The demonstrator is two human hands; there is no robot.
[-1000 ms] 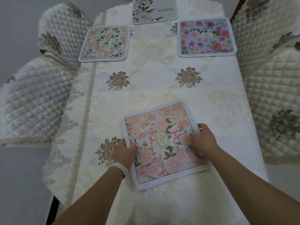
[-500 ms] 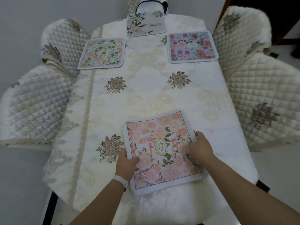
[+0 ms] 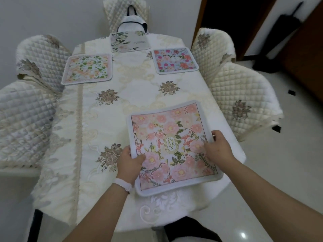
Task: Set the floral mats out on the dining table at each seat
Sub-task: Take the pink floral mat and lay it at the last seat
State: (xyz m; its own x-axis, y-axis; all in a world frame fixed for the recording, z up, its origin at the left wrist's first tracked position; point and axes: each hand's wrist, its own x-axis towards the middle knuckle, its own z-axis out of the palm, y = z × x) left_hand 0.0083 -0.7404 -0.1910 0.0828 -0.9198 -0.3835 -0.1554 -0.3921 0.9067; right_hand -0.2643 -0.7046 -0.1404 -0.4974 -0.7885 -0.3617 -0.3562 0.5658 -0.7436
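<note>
A pink floral mat (image 3: 167, 137) marked "GARDEN" lies at the near end of the dining table (image 3: 139, 95), slightly skewed. My left hand (image 3: 129, 161) pinches its left edge, thumb on top. My right hand (image 3: 217, 148) grips its right edge with the fingers curled over the border. Three more floral mats lie farther off: a green-and-peach mat (image 3: 87, 69) at the far left, a pink-and-blue mat (image 3: 175, 60) at the far right, and a white leafy mat (image 3: 130, 41) at the far end.
Quilted cream chairs flank the table: two on the left (image 3: 26, 110), two on the right (image 3: 239, 98), one at the far end (image 3: 125, 13) holding a white bag with dark handles (image 3: 132, 23). An embroidered cream cloth covers the table. A dark doorway stands at the back right.
The view has pulled back and risen, so more of the chairs and floor shows. Both hands keep hold of the pink mat, which has shifted a little right and toward the near edge.
</note>
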